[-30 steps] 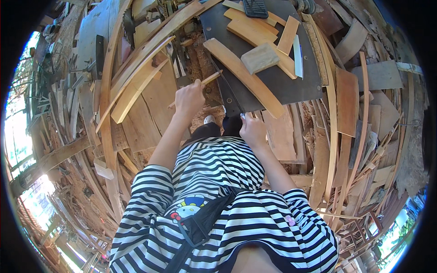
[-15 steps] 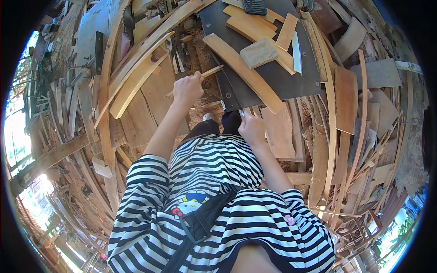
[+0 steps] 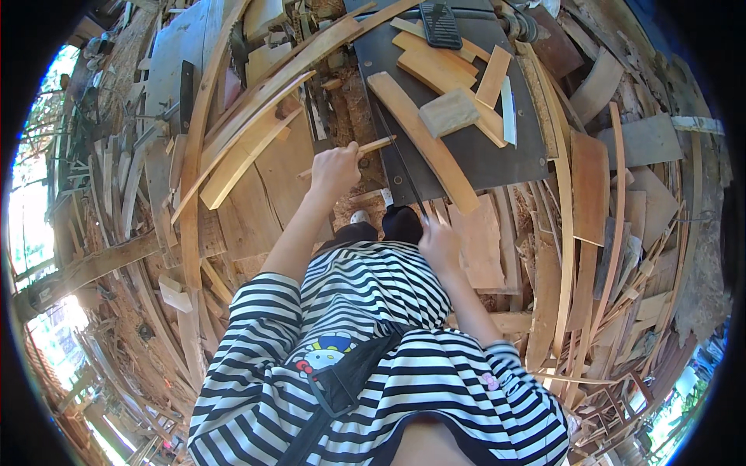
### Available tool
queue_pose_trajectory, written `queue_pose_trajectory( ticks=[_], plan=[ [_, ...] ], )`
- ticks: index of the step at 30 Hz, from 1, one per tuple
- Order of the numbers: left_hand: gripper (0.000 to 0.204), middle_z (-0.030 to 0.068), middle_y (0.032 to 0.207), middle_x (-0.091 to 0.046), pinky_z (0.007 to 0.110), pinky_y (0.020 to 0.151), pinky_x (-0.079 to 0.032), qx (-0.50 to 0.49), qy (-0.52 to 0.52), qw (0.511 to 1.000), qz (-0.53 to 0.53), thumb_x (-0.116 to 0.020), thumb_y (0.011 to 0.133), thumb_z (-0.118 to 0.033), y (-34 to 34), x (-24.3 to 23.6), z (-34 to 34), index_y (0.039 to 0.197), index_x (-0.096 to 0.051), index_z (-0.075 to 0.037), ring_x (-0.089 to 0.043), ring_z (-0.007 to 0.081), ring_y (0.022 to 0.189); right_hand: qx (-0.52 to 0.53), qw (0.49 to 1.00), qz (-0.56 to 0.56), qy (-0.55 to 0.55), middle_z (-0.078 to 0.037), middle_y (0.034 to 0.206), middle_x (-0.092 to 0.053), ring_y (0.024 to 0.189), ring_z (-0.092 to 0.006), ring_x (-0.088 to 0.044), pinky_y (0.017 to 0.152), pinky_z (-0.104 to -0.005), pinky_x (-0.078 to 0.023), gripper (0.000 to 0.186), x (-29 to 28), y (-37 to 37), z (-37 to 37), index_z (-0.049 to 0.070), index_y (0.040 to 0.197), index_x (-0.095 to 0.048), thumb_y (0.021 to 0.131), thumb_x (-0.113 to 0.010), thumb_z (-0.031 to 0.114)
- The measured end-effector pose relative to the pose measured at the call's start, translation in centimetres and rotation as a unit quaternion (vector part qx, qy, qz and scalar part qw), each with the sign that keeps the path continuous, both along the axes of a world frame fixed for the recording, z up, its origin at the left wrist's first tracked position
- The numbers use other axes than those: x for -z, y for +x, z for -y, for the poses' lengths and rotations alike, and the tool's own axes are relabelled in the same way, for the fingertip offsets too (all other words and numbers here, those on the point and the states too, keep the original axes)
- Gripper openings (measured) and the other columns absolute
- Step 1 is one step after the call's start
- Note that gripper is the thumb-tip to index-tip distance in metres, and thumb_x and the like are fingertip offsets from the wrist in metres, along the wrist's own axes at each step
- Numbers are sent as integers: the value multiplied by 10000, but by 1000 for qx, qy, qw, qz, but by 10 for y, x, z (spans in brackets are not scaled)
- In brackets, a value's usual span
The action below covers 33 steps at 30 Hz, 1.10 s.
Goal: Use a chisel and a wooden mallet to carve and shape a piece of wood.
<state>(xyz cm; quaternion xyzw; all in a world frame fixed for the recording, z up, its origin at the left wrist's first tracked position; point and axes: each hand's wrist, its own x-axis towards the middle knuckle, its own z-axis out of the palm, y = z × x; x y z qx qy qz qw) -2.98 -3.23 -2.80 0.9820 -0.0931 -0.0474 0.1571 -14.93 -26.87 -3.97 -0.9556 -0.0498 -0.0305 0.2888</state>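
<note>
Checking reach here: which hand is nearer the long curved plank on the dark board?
Right. The right hand sits just below the curved plank's lower end; the left hand, gripping a thin wooden stick, is off to its left.

Left hand point(image 3: 334, 169) in a closed grip around a thin wooden stick point(image 3: 365, 147) above the dark workbench point(image 3: 482, 159).

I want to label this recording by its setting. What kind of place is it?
Most likely an open-air woodworking yard or workshop. Curved wooden strips and offcut boards lie piled all around, and a dark work table carries cut wood pieces. The left hand holds a thin wooden stick.
</note>
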Motion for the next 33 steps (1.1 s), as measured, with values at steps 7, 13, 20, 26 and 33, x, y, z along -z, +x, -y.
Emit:
queue_pose_trajectory(
  ticks=[7, 13, 20, 26, 33],
  plan=[
    [173, 161, 667, -632, 482, 602, -480, 23, -20, 1000, 8, -540, 901, -222, -2, 6, -6, 829, -544, -65, -638, 361, 658, 8, 998, -45, -39, -216, 627, -623, 586, -384, -634, 540, -476, -486, 156, -5, 47, -37, 42, 785, -609, 884, -542, 142],
    [186, 176, 684, -653, 466, 617, -503, 23, -12, 1000, -14, -561, 885, -209, 0, 1, 0, 835, -576, -30, -656, 361, 669, 34, 995, -98, -5, -205, 605, -598, 577, -388, -620, 517, -486, -473, 174, -1, -18, 1, 31, 772, -587, 880, -563, 165],
    [186, 160, 665, -637, 476, 597, -486, -10, -8, 1000, 5, -543, 907, -241, 2, 5, 0, 845, -560, -66, -647, 352, 654, 21, 998, -41, -41, -185, 570, -599, 537, -349, -627, 501, -462, -472, 186, 3, 19, -27, 56, 804, -617, 901, -545, 197],
    [181, 159, 660, -632, 470, 591, -486, 25, -16, 1000, -2, -546, 903, -238, 0, 1, -4, 846, -564, -67, -644, 350, 650, 19, 995, -85, -46, -189, 584, -605, 553, -354, -631, 511, -465, -478, 182, -3, -14, -10, 52, 823, -620, 902, -543, 196],
    [179, 160, 647, -622, 475, 577, -479, 66, -29, 997, 15, -549, 896, -226, -5, 3, -2, 812, -548, -68, -634, 356, 639, 58, 997, -43, -25, -199, 591, -607, 565, -373, -631, 517, -483, -480, 172, 3, 3, -32, 52, 836, -622, 902, -539, 186]
  ],
)
